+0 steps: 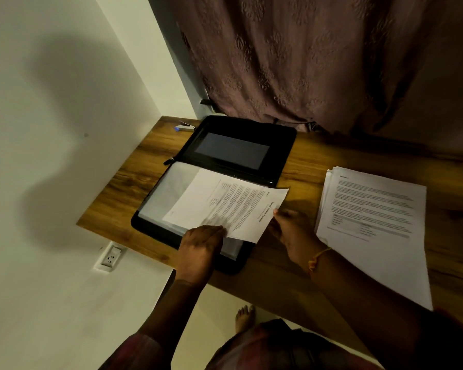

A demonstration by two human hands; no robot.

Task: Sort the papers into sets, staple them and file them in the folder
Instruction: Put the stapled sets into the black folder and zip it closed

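Note:
A black zip folder (254, 134) lies open on the wooden table (316, 161), with clear plastic sleeves (166, 193) in its near half. A printed paper set (225, 204) lies slanted across the sleeves, its right end sticking out past the folder. My left hand (201, 249) rests at the set's near edge with fingers curled at the sleeve. My right hand (292, 231) pinches the set's right corner. A stack of printed papers (372, 209) lies to the right on the table. A small stapler (185, 126) sits at the far left corner.
A wall with a socket (110, 259) runs along the left of the table. A brown curtain (305, 62) hangs behind it. The table's near edge passes under my arms, and a bare foot (245, 317) shows on the floor below.

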